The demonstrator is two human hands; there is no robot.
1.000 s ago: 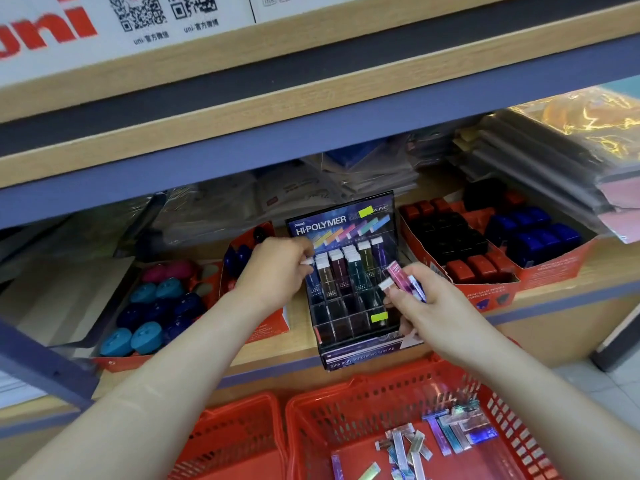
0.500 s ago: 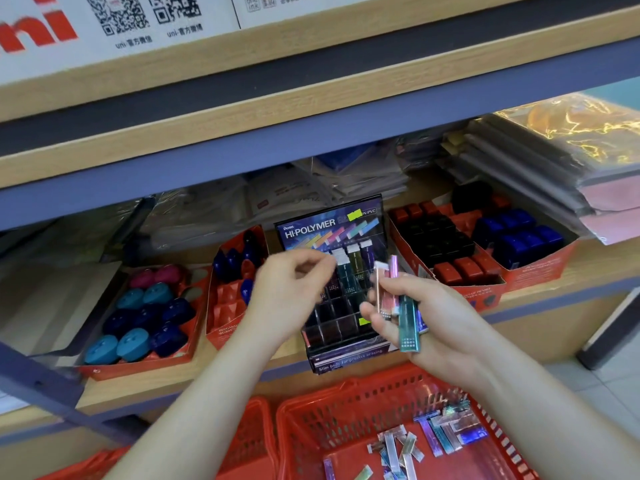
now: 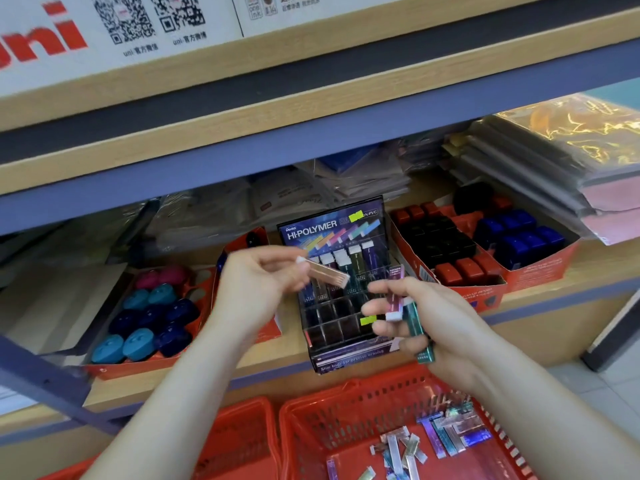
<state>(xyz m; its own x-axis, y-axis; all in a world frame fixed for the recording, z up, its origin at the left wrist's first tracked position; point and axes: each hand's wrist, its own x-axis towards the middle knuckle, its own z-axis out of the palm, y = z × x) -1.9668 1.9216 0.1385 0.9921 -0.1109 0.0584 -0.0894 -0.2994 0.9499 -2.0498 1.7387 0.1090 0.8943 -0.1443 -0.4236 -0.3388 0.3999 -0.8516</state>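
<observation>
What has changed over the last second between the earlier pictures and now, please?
The left hand, earlier reaching into the back row of the Hi-Polymer display, has drawn back pinching a rose-gold slim eraser, tilted toward the right hand. The right hand keeps holding its pink eraser and teal eraser. The display and red basket stayed put.

Stationery shop: stocked shelves [image 3: 311, 358], baskets [image 3: 346, 410]

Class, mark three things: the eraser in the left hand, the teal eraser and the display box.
Eraser [image 3: 327, 272] in the left hand [image 3: 256, 289]: head view, middle of its sleeve.
Teal eraser [image 3: 414, 320]: head view, upper sleeve.
Display box [image 3: 329, 228]: head view, printed header.
</observation>
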